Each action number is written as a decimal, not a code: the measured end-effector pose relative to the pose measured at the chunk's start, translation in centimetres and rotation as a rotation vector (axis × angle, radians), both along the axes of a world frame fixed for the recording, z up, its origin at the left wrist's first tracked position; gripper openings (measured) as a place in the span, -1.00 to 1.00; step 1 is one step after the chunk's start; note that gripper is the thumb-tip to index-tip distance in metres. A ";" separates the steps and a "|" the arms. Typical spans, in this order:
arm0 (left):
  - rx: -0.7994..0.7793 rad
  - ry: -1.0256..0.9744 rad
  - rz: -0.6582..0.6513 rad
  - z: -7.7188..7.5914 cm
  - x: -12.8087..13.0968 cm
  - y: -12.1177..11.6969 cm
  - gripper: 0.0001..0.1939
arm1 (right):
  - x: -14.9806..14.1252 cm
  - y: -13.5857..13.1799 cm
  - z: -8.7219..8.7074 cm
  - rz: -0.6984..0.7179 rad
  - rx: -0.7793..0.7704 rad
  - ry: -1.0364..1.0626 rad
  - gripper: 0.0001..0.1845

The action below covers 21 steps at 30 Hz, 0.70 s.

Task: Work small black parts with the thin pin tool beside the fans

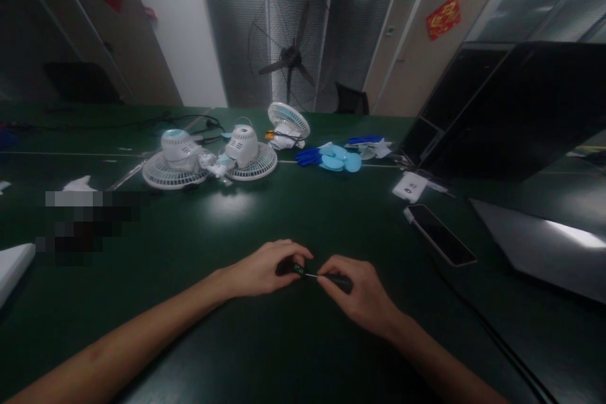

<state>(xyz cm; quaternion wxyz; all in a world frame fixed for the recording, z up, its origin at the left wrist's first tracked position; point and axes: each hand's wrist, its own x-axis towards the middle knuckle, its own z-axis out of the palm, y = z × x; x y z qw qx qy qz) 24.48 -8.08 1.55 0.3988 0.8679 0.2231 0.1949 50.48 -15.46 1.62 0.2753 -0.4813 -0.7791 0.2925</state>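
Low over the green table, my right hand (362, 293) is closed around a screwdriver (341, 281) with a dark handle and a thin metal shaft. The shaft points left and its tip meets a small dark green part (298, 269), too small to name. That part sits at the fingertips of my left hand (260, 268), whose thumb and fingers curl about it. Whether the tip is seated in the part I cannot make out.
Beyond my hands lie small white fans (176, 161), light blue fan blades (338, 158) and blue gloves (307, 156). On the right are a phone (441, 235), a white box (409, 187), a laptop (544, 240), a black monitor (521, 107) and a trailing cable (487, 322).
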 end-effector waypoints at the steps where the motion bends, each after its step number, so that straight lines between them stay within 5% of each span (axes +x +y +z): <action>1: -0.009 0.002 -0.002 0.0 0.0 0.1 -0.53 | 0.0 0.0 0.1 0.001 -0.005 0.004 -0.89; 14: -0.279 -0.043 -0.078 -0.6 0.0 0.4 -0.51 | -0.1 0.0 -1.1 -0.022 0.122 -0.122 -0.86; 21: -0.143 -0.051 0.167 -1.1 0.1 0.6 -0.50 | 0.2 0.0 -0.7 -0.121 0.116 -0.062 -0.87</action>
